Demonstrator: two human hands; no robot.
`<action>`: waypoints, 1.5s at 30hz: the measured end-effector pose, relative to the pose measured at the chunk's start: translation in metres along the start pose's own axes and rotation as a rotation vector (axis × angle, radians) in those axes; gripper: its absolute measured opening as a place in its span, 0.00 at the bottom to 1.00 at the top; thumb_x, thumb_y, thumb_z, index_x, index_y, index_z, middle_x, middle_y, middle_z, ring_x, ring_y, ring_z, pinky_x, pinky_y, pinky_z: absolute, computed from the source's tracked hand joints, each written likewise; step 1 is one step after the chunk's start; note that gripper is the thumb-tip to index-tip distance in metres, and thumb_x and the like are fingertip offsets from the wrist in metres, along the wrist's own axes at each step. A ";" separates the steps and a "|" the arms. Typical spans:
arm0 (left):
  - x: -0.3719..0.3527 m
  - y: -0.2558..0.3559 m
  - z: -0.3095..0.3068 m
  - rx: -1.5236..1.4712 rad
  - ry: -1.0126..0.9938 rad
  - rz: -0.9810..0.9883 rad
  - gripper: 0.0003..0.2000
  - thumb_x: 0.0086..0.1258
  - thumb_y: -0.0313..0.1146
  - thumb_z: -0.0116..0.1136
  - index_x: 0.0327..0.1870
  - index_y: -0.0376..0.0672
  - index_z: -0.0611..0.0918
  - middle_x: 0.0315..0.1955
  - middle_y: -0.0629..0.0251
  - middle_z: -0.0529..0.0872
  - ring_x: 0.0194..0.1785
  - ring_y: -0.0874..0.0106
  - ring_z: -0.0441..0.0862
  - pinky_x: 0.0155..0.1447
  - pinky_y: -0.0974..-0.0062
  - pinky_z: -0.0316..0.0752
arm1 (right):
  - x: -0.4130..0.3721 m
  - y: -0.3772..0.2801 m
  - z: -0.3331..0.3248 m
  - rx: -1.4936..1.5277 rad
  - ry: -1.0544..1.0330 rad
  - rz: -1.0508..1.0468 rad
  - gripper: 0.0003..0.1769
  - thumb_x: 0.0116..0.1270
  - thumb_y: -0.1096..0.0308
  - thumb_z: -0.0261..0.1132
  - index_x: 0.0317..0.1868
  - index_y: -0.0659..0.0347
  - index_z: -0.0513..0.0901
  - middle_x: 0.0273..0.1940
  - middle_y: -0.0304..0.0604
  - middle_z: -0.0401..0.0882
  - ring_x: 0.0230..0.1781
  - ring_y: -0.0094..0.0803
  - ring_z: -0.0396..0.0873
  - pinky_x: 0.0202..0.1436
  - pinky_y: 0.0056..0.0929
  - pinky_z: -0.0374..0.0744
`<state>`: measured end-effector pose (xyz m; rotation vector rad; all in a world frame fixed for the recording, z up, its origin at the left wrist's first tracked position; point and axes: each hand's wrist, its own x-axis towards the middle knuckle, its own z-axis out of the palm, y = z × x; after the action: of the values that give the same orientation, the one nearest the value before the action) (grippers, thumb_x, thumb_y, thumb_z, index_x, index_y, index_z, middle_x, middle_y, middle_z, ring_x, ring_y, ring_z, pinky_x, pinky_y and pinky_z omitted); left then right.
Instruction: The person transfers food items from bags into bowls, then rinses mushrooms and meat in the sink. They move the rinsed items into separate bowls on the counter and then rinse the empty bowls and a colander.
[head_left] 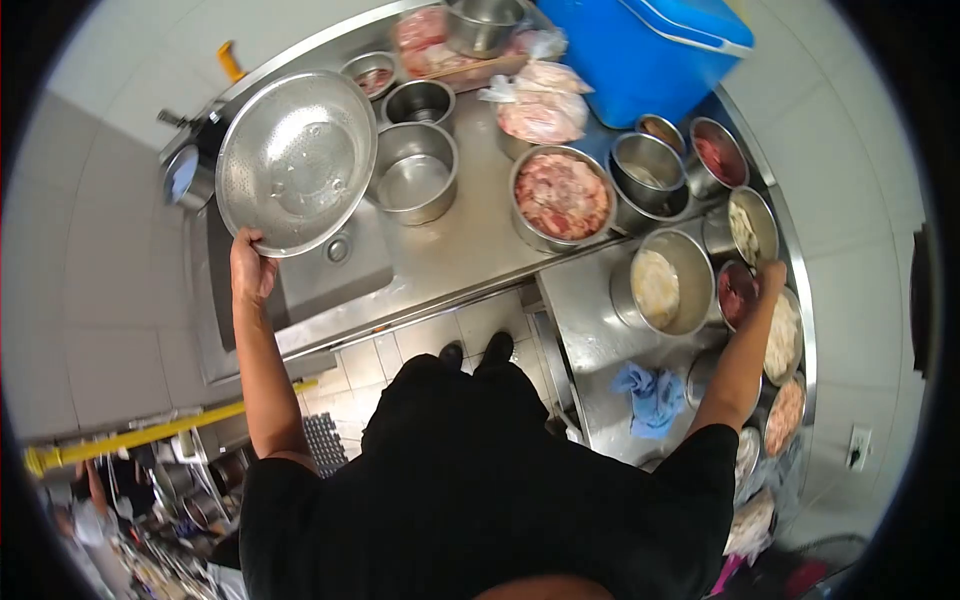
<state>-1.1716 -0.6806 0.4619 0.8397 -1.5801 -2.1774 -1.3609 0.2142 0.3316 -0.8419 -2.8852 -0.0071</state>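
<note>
My left hand point(254, 268) grips the near rim of a wide, wet-looking metal colander point(300, 160), thumb over the edge. The colander is tilted above the sink point(350, 275) and holds no food that I can see. Far to the right, my right hand point(770, 276) is closed at the near rim of a metal pot with pale strips point(744, 232). Its fingers are partly hidden, so what they grip cannot be made out. Just beside that hand stand a pot of dark red meat point(738, 292) and a pot of whitish pieces point(783, 340).
A deep metal pot point(415, 185) stands right of the colander. Beyond are a pot of raw meat point(562, 196), bagged meat point(545, 105) and a blue cooler point(650, 55). A large pot point(660, 280) and a blue cloth point(650, 400) occupy the right counter. Another person is at far lower left.
</note>
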 end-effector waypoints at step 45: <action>0.225 -0.115 -0.275 -0.129 0.268 -0.339 0.21 0.57 0.19 0.43 0.54 0.34 0.71 0.40 0.54 0.81 0.34 0.61 0.83 0.31 0.66 0.83 | -0.522 -0.960 0.008 1.564 -1.081 -0.120 0.27 0.72 0.51 0.49 0.54 0.71 0.69 0.53 0.58 0.72 0.51 0.48 0.74 0.54 0.42 0.75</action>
<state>-1.1643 -0.9762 0.2343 1.3745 -1.2260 -2.2381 -1.4406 -0.8748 0.2868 -0.2514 -2.2085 2.8037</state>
